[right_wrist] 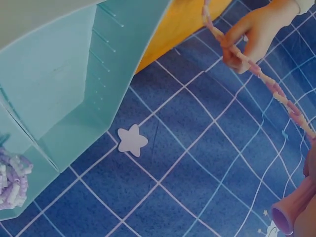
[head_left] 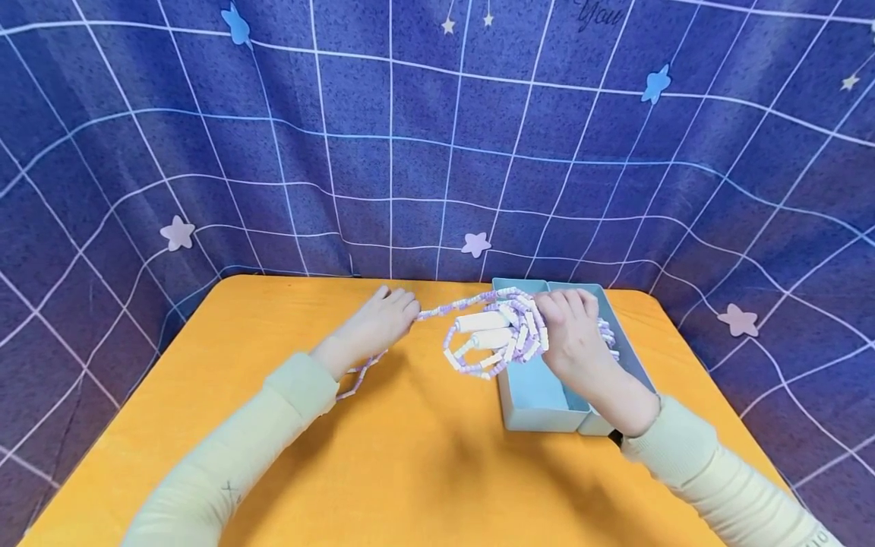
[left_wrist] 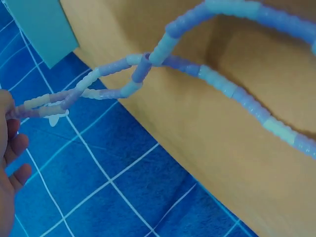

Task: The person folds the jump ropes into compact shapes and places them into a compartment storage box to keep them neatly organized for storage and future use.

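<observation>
A beaded jump rope in purple and white is partly coiled beside my right hand, which grips it over the box. Its two pale handles stick out leftward from the coil. To the left, my left hand pinches a doubled stretch of the rope, drawn out between the hands. Loose strands trail behind the left hand above the table. In the right wrist view, a handle end shows beside the right hand's fingers at the right edge.
A light blue divided box stands at the table's back right. Its right compartment contains another purple-and-white beaded bundle. The orange table ends at a blue curtain with a white grid and stars.
</observation>
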`<control>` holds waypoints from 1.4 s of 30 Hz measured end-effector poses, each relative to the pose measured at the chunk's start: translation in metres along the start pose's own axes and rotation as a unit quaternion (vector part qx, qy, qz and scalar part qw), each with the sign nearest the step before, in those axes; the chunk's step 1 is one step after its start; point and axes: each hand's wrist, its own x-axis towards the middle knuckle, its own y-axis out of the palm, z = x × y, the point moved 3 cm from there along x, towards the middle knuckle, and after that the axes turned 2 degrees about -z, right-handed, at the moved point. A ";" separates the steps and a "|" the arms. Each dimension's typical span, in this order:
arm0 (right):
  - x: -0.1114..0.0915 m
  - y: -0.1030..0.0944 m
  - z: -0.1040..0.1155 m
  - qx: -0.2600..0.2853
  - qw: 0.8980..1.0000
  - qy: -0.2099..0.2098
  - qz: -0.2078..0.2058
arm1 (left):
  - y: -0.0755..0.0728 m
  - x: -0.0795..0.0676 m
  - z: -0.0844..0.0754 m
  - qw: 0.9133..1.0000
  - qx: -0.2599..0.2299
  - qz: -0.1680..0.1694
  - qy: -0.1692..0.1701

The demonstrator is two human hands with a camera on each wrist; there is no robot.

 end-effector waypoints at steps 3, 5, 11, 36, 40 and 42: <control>0.002 0.000 0.000 -0.014 1.000 -0.001 -0.014 | 0.001 -0.002 -0.005 1.000 0.023 -0.008 0.013; 0.004 0.000 0.000 -0.022 1.000 0.003 -0.021 | 0.001 -0.003 -0.011 0.999 0.032 -0.011 0.021; 0.008 0.001 -0.002 -0.038 0.998 0.040 -0.015 | -0.002 -0.006 -0.033 0.998 0.024 -0.029 0.050; 0.013 0.024 -0.023 -0.147 0.978 0.150 -0.011 | -0.056 -0.007 -0.107 0.992 0.065 -0.041 0.102; 0.013 0.028 -0.023 -0.181 0.973 0.145 -0.013 | -0.071 -0.005 -0.115 0.990 0.065 -0.059 0.110; 0.013 0.029 -0.024 -0.197 0.970 0.141 -0.012 | -0.078 -0.005 -0.118 0.989 0.070 -0.066 0.115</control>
